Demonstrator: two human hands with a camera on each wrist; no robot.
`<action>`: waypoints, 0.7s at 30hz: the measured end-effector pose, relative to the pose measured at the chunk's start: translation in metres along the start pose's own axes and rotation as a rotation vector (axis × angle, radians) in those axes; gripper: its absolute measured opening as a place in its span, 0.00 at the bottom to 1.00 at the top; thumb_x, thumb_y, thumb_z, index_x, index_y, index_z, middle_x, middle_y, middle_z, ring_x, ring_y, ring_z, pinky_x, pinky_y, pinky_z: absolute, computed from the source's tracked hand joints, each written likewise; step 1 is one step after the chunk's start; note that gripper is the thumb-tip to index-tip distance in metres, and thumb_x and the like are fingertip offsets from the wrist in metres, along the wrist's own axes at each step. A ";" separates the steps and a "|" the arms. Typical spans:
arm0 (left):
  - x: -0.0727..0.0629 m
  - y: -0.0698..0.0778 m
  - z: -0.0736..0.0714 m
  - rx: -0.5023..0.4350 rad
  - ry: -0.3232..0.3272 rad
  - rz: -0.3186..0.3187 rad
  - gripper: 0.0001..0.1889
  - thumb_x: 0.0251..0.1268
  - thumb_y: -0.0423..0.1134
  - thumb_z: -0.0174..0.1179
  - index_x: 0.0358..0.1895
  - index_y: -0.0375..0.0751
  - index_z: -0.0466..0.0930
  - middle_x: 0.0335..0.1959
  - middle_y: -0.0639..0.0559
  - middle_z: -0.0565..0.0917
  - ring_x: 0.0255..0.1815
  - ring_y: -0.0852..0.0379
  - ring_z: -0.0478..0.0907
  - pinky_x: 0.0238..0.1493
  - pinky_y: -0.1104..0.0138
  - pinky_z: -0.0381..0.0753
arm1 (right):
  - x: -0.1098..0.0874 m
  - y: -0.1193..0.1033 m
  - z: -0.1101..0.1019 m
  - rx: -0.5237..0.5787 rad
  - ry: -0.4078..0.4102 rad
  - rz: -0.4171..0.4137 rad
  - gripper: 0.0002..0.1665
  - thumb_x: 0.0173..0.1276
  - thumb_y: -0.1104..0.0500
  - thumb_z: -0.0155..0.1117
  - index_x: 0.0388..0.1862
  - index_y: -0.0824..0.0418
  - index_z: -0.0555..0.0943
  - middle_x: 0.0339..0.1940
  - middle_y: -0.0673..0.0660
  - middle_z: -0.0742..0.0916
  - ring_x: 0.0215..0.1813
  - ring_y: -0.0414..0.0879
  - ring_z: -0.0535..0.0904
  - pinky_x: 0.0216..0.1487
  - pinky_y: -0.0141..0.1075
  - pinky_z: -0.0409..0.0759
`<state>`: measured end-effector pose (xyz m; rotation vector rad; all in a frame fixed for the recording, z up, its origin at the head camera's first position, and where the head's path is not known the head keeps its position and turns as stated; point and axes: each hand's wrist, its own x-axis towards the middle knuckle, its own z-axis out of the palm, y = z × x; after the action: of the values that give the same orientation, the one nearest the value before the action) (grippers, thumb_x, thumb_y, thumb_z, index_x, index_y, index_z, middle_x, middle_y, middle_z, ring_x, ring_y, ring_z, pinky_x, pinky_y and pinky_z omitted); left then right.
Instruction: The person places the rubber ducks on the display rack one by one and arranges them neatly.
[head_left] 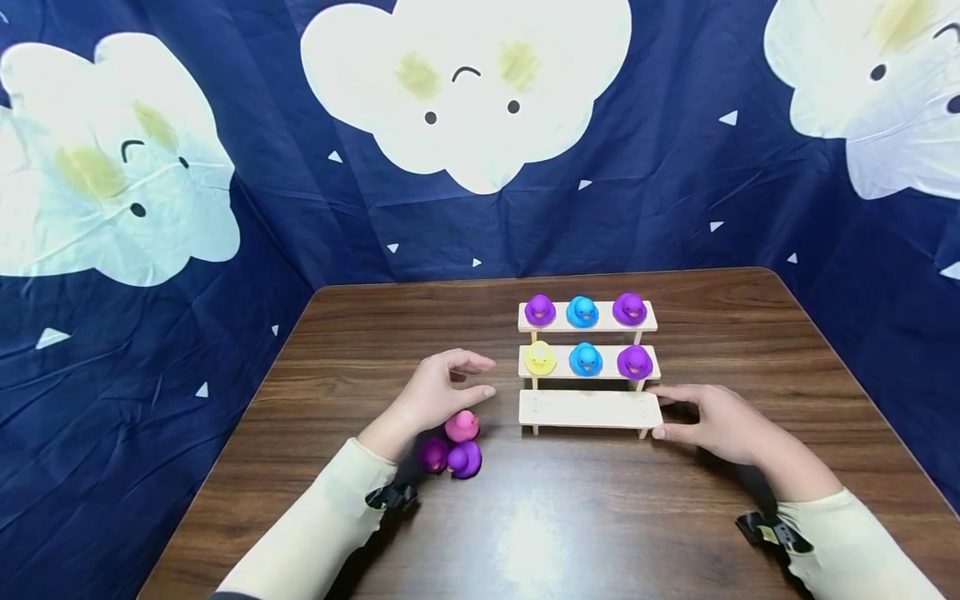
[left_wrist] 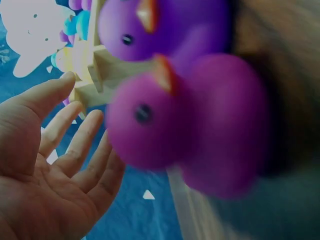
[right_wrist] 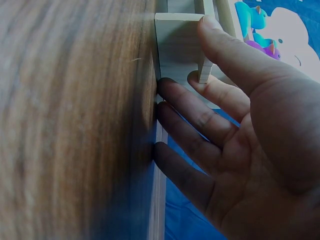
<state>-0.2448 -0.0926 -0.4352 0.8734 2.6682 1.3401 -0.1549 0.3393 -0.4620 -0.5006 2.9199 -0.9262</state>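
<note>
A three-step wooden stand (head_left: 589,409) stands on the table. Its top step carries a purple duck (head_left: 540,310), a blue duck (head_left: 582,312) and another purple duck (head_left: 629,309). On the middle step sit a yellow duck (head_left: 540,357), a blue duck (head_left: 586,359) and a purple duck (head_left: 635,362). My right hand (head_left: 716,423) holds the right end of the lowest step between thumb and fingers. Left of the stand, my left hand (head_left: 441,387) hovers with fingers spread and nothing in them. By its wrist lie a pink duck (head_left: 462,426), a magenta duck (left_wrist: 220,125) and a purple duck (head_left: 465,459).
The brown wooden table (head_left: 570,517) has rounded back corners. Dark blue cloth (head_left: 270,167) with white cloud faces hangs behind it and along both sides. Each wrist wears a black strap (head_left: 774,532).
</note>
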 end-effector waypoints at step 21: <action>-0.039 -0.027 -0.013 0.201 -0.122 -0.037 0.07 0.62 0.40 0.77 0.43 0.52 0.93 0.37 0.65 0.86 0.42 0.57 0.84 0.47 0.56 0.84 | 0.000 0.000 0.000 -0.004 0.001 -0.004 0.37 0.65 0.38 0.77 0.68 0.54 0.83 0.56 0.52 0.90 0.62 0.57 0.82 0.60 0.61 0.80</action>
<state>-0.2280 -0.1337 -0.4553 0.8870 2.7422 0.9893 -0.1550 0.3395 -0.4623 -0.5069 2.9231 -0.9210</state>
